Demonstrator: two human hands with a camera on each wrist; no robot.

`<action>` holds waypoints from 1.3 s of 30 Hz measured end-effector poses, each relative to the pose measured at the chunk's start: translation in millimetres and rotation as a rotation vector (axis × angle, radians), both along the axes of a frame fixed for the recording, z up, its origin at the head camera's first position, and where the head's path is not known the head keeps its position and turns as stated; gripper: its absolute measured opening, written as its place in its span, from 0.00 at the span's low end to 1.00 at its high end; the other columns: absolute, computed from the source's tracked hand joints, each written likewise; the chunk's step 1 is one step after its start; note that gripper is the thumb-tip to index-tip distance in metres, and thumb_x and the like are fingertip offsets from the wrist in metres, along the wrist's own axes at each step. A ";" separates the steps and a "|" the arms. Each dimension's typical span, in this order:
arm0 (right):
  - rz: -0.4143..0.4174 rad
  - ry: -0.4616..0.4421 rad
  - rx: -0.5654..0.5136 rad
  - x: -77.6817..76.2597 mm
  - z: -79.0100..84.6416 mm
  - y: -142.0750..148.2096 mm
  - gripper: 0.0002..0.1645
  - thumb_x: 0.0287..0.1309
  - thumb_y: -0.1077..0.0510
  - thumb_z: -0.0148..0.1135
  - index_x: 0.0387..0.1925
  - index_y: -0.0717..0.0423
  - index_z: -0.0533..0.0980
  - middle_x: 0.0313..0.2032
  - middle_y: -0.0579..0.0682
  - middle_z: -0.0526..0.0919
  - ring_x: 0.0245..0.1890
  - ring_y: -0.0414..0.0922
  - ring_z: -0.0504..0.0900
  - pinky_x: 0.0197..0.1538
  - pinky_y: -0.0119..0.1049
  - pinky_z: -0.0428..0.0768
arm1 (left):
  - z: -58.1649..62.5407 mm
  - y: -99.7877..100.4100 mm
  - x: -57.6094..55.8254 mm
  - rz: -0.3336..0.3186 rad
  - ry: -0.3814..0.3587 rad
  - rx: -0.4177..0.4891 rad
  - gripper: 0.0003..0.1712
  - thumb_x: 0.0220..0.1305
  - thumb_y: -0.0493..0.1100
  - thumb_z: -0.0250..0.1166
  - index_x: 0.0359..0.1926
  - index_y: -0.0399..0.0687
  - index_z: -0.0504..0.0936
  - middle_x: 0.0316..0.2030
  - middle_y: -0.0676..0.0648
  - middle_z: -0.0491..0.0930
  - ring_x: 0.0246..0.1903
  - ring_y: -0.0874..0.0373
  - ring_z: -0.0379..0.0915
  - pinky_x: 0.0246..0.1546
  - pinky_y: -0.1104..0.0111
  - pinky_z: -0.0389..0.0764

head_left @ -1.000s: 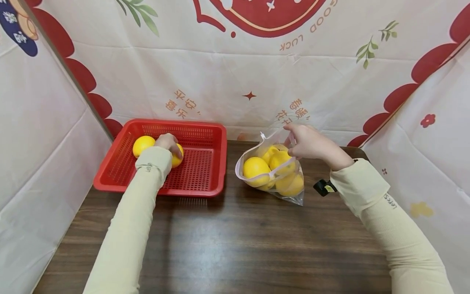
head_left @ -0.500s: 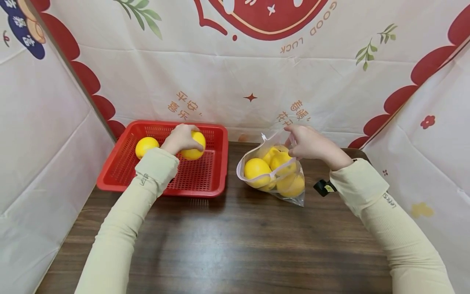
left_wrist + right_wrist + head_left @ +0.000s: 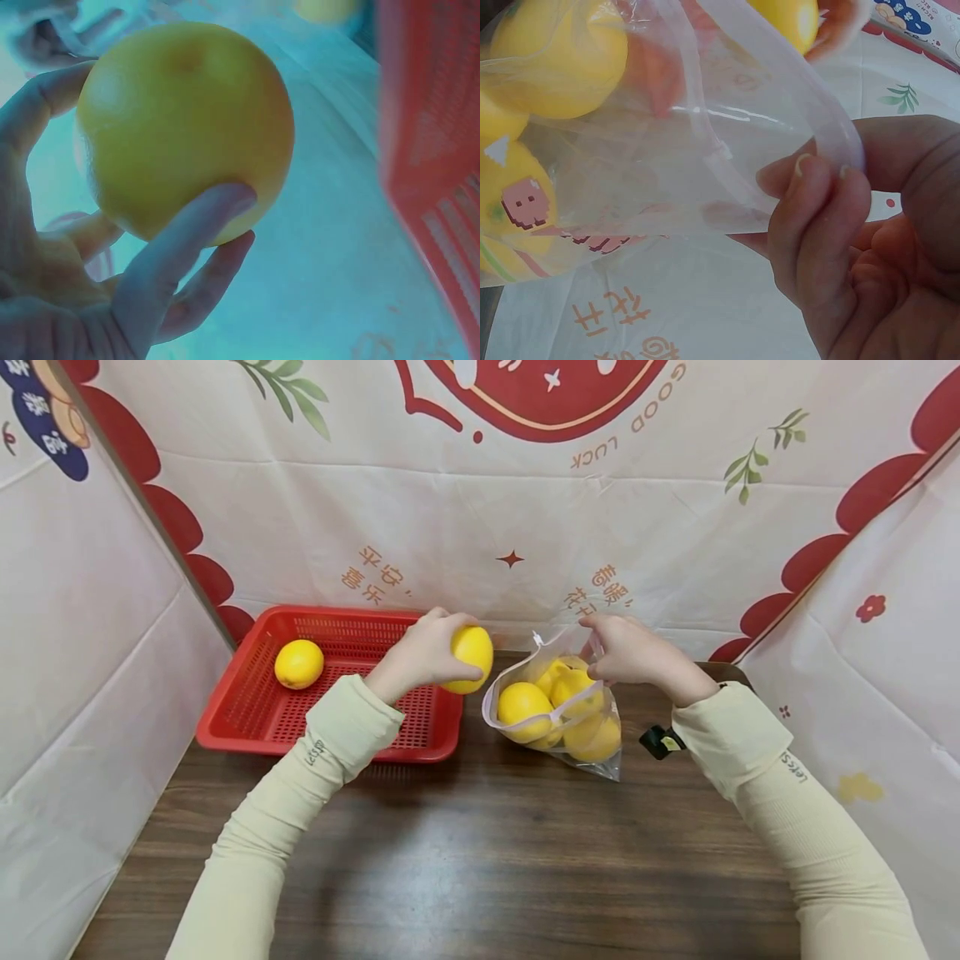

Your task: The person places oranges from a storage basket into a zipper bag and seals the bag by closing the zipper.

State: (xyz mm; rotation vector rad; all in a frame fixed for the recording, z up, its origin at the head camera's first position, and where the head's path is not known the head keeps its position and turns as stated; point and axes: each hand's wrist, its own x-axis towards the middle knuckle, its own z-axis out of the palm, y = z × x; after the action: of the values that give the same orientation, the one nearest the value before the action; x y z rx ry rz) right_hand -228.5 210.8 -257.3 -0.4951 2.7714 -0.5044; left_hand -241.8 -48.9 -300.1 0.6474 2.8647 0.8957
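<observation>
My left hand (image 3: 431,652) grips a round yellow citrus fruit (image 3: 472,658) between thumb and fingers, above the right rim of the red basket (image 3: 330,747). In the left wrist view the fruit (image 3: 187,127) sits at the fingertips, its skin smooth. My right hand (image 3: 626,652) pinches the rim of a clear zip bag (image 3: 542,650), drawing its mouth upward. Through the plastic show several yellow fruits (image 3: 522,703), some with pointed, lemon-like ends. In the right wrist view, thumb and fingers close on the bag's pale zip strip (image 3: 836,142).
Another yellow fruit (image 3: 299,664) lies in the left part of the basket. A black item (image 3: 660,742) is near the right wrist. Printed cloth walls (image 3: 465,510) stand at the back and both sides of the dark wooden table (image 3: 480,860).
My left hand has lifted the yellow fruit out of the basket and carried it right, toward the bag. The right hand stays at the bag's rim.
</observation>
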 end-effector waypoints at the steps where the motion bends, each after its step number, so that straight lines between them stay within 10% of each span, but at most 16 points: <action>1: 0.000 -0.001 0.001 0.1 0.0 -0.1 0.44 0.42 0.70 0.56 0.63 0.74 0.52 0.41 0.65 0.79 0.17 0.41 0.78 0.24 0.34 0.79 | 1.4 3.5 2.7 -0.009 -0.004 0.014 0.36 0.42 0.51 0.69 0.56 0.52 0.71 0.45 0.44 0.68 0.40 0.51 0.67 0.37 0.61 0.75; 21: 0.006 -0.011 0.022 1.8 3.2 -5.5 0.43 0.42 0.70 0.55 0.62 0.75 0.51 0.42 0.65 0.79 0.18 0.45 0.79 0.26 0.35 0.78 | -4.1 67.9 12.6 -0.209 -0.041 0.180 0.35 0.44 0.51 0.70 0.55 0.52 0.67 0.47 0.49 0.72 0.41 0.58 0.68 0.36 0.69 0.75; 39: 0.006 0.003 0.021 1.5 2.1 -7.5 0.44 0.41 0.70 0.56 0.61 0.79 0.51 0.39 0.63 0.81 0.17 0.43 0.78 0.27 0.36 0.78 | -31.7 100.2 7.5 -0.403 0.007 0.118 0.31 0.49 0.46 0.68 0.57 0.49 0.73 0.54 0.50 0.72 0.48 0.58 0.66 0.49 0.73 0.69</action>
State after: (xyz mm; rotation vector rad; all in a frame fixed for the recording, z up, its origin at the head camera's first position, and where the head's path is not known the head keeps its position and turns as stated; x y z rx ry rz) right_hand -227.0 203.2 -255.2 -0.4999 2.7738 -0.4733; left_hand -234.3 51.2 -331.8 1.1855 2.5542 0.9947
